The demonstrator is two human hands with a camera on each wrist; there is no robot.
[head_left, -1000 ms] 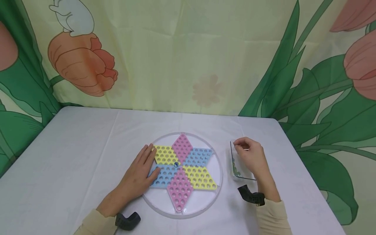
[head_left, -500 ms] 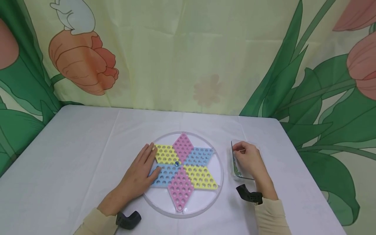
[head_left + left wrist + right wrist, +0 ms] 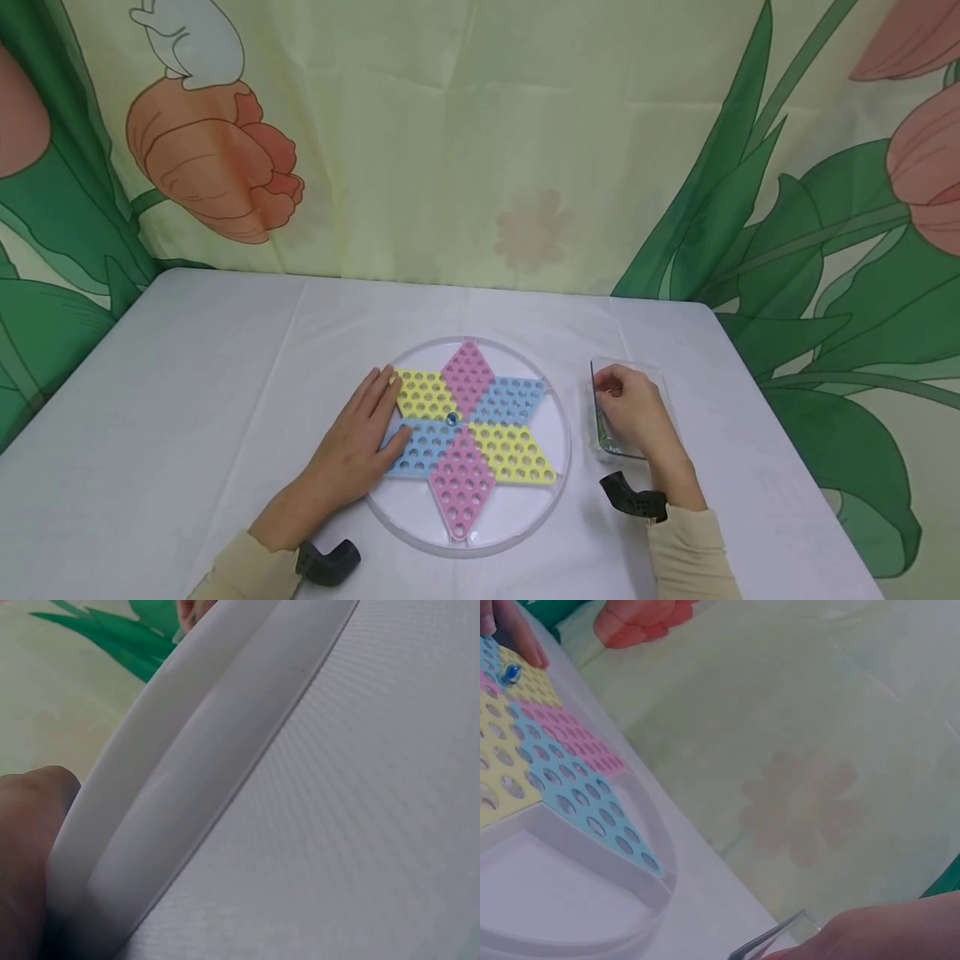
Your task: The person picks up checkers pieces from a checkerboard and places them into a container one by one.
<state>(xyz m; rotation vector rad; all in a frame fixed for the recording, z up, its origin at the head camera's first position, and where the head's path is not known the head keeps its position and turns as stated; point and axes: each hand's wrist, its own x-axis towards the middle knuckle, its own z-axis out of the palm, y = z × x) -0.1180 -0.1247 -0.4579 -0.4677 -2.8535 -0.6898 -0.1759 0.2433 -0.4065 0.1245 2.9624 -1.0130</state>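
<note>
A round white Chinese checkers board (image 3: 390,525), its star made of pink, yellow and blue hole-studded sections, lies on the table. One blue marble (image 3: 452,419) sits near the star's centre; the right wrist view shows the marble (image 3: 511,673) too. My left hand (image 3: 348,450) rests on the board's left side, fingers extended over the yellow and blue sections. To the right of the board stands a clear box (image 3: 622,455) with greenish marbles (image 3: 604,437) inside. My right hand (image 3: 633,408) reaches into the box, fingers bent downward; whether the fingertips hold a marble is hidden.
A white cloth covers the table (image 3: 187,417). Behind its far edge hangs a printed curtain (image 3: 465,167) with flowers and leaves. The box's thin dark rim stands up around my right hand. A black wrist camera (image 3: 633,498) sits by each wrist.
My right hand has dipped lower into the box, its fingertips going from the rim's height to inside. My left hand and the marble on the board keep their places.
</note>
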